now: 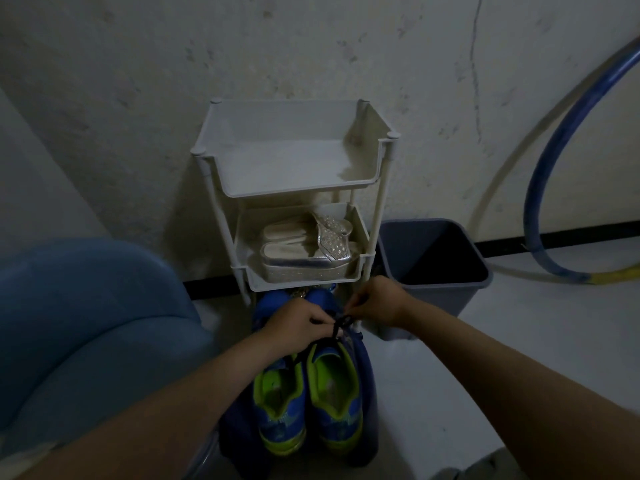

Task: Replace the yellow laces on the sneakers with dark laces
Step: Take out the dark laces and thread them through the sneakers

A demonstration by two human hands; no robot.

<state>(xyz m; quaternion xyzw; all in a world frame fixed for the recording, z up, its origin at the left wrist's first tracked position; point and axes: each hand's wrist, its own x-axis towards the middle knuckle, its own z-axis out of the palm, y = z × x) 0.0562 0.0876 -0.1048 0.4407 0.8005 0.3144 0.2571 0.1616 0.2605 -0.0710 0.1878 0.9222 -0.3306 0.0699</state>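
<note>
Left hand [297,328], right hand [378,303] pinch dark lace [341,322] between them, over sneakers [332,393]

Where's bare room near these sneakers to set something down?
Bare: the rack's top tray, and floor right of the sneakers, before the bin. Crowded: sandals fill the middle tray; left hand and right hand pinch the dark lace.

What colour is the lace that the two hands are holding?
Black. The head view shows the lace, pinched between the left hand and the right hand.
</note>
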